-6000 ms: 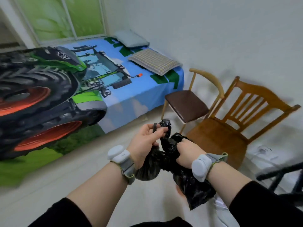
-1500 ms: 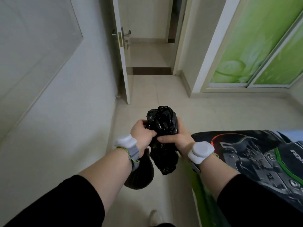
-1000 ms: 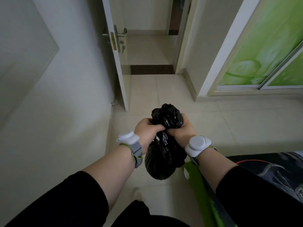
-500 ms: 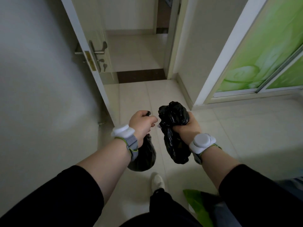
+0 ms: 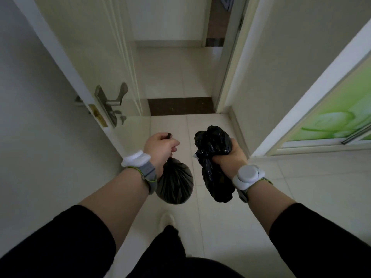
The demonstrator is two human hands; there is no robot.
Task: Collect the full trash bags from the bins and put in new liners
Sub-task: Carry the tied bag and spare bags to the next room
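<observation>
The left hand (image 5: pixel 160 146) is clenched around the gathered neck of a tied black trash bag (image 5: pixel 174 182), and the round, filled body of the bag hangs below the fist beside the wrist. The right hand (image 5: pixel 230 155) squeezes a crumpled bundle of black plastic bags (image 5: pixel 214 157) around its middle; a bunched top sticks up above the fingers and a longer tail droops beneath. The two loads hang near each other but apart, above the pale tiled floor (image 5: pixel 301 187). Each wrist wears a white device on a grey strap, and the sleeves are black. One light shoe (image 5: pixel 166 219) shows below the bags. Ahead, a white door (image 5: pixel 84 47) with a metal lever handle (image 5: pixel 114 101) stands open onto a hallway past a dark threshold strip (image 5: pixel 180 106). To the right is a green-patterned sliding panel (image 5: pixel 337 115).
</observation>
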